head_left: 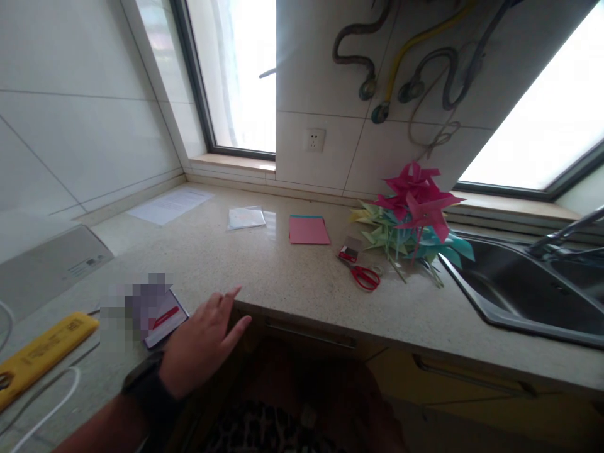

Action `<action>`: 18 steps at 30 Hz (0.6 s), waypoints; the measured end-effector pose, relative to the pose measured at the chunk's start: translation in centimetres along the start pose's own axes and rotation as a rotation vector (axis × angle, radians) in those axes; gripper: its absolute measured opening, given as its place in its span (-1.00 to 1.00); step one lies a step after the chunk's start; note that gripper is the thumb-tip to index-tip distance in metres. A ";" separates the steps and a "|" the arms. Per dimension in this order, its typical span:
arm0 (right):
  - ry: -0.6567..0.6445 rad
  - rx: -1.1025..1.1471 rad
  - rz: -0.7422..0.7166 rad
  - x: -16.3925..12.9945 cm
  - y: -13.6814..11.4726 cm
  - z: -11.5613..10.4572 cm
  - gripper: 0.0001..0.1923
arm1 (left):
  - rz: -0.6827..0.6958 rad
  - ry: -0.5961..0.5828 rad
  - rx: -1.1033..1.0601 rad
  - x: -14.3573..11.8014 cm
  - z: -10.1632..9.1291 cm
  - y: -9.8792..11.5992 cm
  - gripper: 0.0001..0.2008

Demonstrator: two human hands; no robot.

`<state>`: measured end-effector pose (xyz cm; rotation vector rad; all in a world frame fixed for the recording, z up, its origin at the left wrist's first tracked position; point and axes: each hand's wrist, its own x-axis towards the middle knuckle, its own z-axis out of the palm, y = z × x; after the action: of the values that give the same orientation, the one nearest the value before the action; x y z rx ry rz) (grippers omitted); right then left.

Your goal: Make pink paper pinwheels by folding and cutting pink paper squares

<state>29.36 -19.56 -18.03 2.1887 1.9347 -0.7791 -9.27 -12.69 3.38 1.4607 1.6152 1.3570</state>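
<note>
Reaching along the counter's (283, 277) front edge, left hand (201, 346) spread flat, holding nothing, fingertips just beside the card (163, 321). Lying untouched mid-counter: pink paper (309, 230), red scissors (363, 275). Piling near the sink (519, 296): finished pinwheels (415, 214).

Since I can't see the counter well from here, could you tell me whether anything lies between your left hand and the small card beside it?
Nothing visible does. The left hand hovers open at the counter edge, right next to the card.
</note>
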 end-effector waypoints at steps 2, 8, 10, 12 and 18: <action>-0.037 0.077 -0.129 -0.5 -1.9 -2.6 -0.60 | 0.197 -0.248 0.260 0.2 2.5 0.0 -0.57; -0.175 0.395 -0.576 -3.1 -8.7 -14.2 -0.81 | 0.501 -0.502 0.511 3.7 7.8 -2.3 -0.56; -0.114 0.450 -0.648 -2.9 -10.4 -17.5 -0.85 | 0.554 -0.528 0.558 5.0 8.6 -3.3 -0.57; 0.048 0.420 -0.709 -1.6 -11.5 -19.7 -0.84 | 0.592 -0.547 0.593 5.9 8.9 -4.2 -0.57; 0.409 0.280 -0.695 7.4 -14.0 -21.9 -0.78 | 0.650 -0.549 0.646 6.1 8.8 -5.5 -0.55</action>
<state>22.84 -1.40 0.98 1.9011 3.0403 -0.7491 -4.90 -3.70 -3.23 2.6274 1.2951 0.5861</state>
